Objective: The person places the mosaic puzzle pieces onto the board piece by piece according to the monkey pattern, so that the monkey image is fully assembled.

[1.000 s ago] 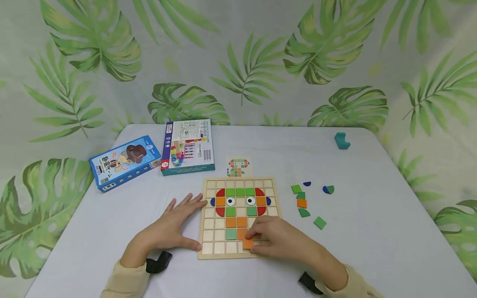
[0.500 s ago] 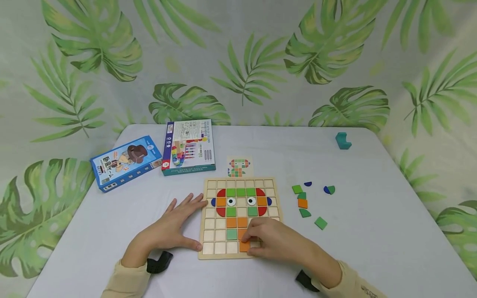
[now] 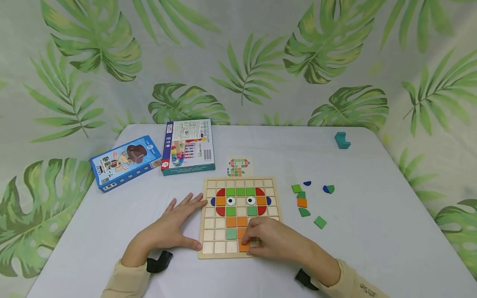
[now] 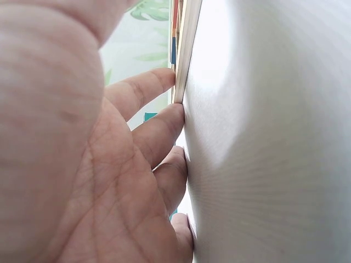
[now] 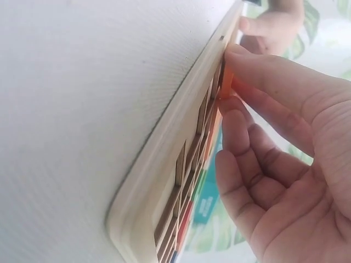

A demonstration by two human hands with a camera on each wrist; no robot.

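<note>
In the head view a wooden grid board [image 3: 220, 247] lies on the table, its cells partly filled with coloured tiles forming a face. My right hand [image 3: 277, 238] pinches an orange square tile [image 3: 244, 247] between thumb and finger at a bottom-row cell. From the right wrist, that orange tile [image 5: 227, 74] shows slightly tilted, its edge above the board's surface. My left hand [image 3: 169, 227] spreads its fingers along the board's left side, with thumb and fingertips touching the rim. Two eye tiles [image 3: 231, 201] sit in the upper rows. The right hand hides some lower right cells.
A small pattern card [image 3: 240, 166] lies behind the board. Loose tiles, among them a green square [image 3: 319, 222] and an orange square [image 3: 302, 203], are scattered to the right. A blue box [image 3: 126, 162] and a beaded-box package [image 3: 188, 147] stand back left; a teal block [image 3: 342, 140] back right.
My right hand has moved slightly left with the orange tile, which now lies over the bottom-row cell, straighter than before. The left hand stays still.
</note>
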